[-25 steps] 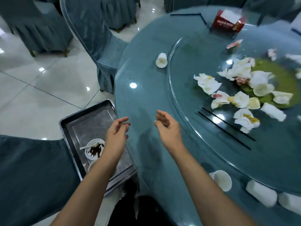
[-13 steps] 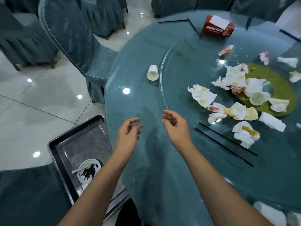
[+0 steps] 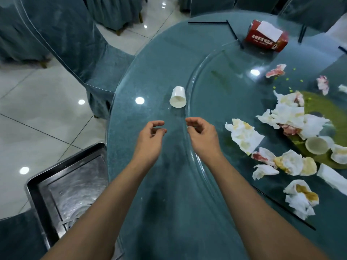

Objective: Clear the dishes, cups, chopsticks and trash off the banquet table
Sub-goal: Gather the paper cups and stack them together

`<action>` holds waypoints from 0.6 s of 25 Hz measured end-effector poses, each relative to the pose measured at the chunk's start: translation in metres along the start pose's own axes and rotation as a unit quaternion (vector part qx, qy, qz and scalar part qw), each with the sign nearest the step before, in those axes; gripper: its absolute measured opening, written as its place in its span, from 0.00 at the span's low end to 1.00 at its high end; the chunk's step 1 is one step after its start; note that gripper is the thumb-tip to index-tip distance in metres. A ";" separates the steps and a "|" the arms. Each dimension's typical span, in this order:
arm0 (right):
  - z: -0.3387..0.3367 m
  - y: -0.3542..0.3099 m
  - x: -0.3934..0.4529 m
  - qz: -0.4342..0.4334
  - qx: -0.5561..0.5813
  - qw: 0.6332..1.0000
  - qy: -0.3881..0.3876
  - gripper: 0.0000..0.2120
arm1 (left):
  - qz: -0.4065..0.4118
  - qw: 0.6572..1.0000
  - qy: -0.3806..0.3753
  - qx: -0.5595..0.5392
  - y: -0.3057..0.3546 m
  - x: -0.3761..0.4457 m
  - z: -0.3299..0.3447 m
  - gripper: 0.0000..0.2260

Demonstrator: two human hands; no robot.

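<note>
Both hands are advancing across the surface (image 3: pixel 150 53) toward a tipped paper cup (image 3: pixel 178 99); left hand (image 3: pixel 150 136) and right hand (image 3: pixel 201 135) are hovering with fingers loosely curled, empty. Metal tray (image 3: pixel 37 182) is sitting beside.

Table (image 3: pixel 150 76): glossy glass top over teal cloth, lamp glare at 10 o'clock. Glass turntable (image 3: pixel 216 76), smooth. Cup (image 3: pixel 178 97): white, matt, looks plastic. Napkins (image 3: pixel 244 136) at 3 o'clock: crumpled paper, stained. Tray (image 3: pixel 56 177) at 8 o'clock: scuffed metal. Chair cover (image 3: pixel 65 44): matt cloth. Floor (image 3: pixel 37 119): glossy tile.
</note>
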State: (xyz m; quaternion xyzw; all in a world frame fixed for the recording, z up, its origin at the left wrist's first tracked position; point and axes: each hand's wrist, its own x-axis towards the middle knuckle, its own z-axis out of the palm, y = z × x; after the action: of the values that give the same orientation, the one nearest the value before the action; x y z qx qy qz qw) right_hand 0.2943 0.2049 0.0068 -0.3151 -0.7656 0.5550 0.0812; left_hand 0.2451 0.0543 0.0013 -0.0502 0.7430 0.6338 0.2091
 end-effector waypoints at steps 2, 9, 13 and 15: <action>0.006 0.000 0.026 -0.006 -0.016 1.000 0.002 0.12 | -0.001 1.000 -0.001 0.007 -0.002 0.026 0.008 0.09; 0.020 -0.002 0.092 -0.039 -0.103 0.994 -0.008 0.18 | 0.037 0.997 -0.011 0.063 0.000 0.100 0.027 0.16; 0.024 -0.001 0.111 -0.050 -0.148 0.988 -0.007 0.20 | 0.039 0.993 -0.040 0.107 0.004 0.128 0.035 0.20; 0.026 0.001 0.116 -0.044 -0.156 0.987 -0.010 0.20 | 0.041 0.989 -0.056 0.131 0.003 0.136 0.040 0.22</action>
State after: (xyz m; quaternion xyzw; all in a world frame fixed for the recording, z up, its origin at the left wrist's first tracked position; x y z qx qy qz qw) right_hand 0.1909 0.2509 -0.0296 -0.2841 -0.8567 0.4279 0.0480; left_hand 0.1305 0.1191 -0.0508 0.0433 0.8083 0.5407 0.2292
